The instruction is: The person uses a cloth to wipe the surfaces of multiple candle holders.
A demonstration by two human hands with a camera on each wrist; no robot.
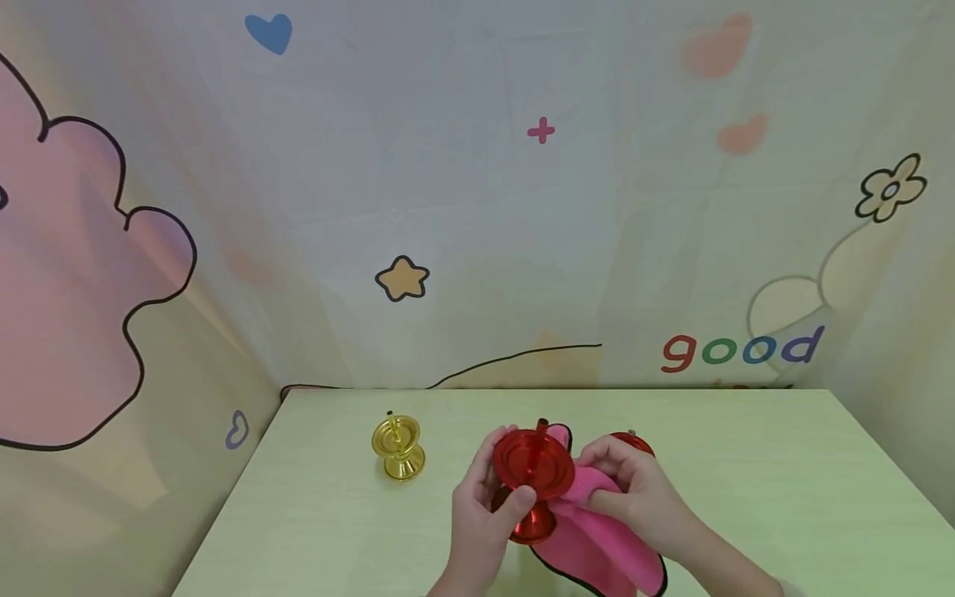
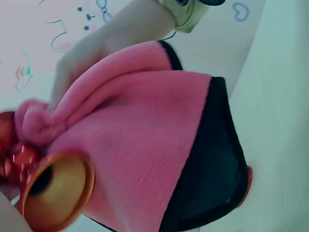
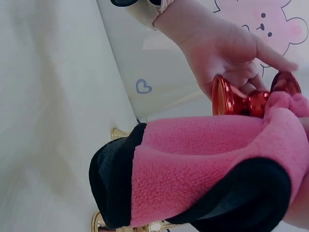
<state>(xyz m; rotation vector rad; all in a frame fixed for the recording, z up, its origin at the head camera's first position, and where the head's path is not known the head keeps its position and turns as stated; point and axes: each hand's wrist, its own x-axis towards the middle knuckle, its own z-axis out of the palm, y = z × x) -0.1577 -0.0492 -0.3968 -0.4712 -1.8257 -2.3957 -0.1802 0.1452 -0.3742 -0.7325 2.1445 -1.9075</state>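
A shiny red candle holder (image 1: 533, 464), with a dish top, a narrow waist and a short central spike, is held upright above the table by my left hand (image 1: 481, 506). The thumb lies across the waist just under the dish. My right hand (image 1: 634, 497) pinches a bunched pink cloth (image 1: 597, 547) with black edging and touches it to the right side of the dish. In the left wrist view the flared foot of the candle holder (image 2: 60, 193) shows its hollow underside. From the right wrist view, the cloth (image 3: 193, 169) hangs down in folds and hides part of the dish.
Behind my right hand stands another red candle holder (image 1: 634, 441), mostly hidden. A gold candle holder (image 1: 399, 452) stands on the pale green table (image 1: 313, 514) at the left. A printed curtain (image 1: 448, 182) closes off the back and sides.
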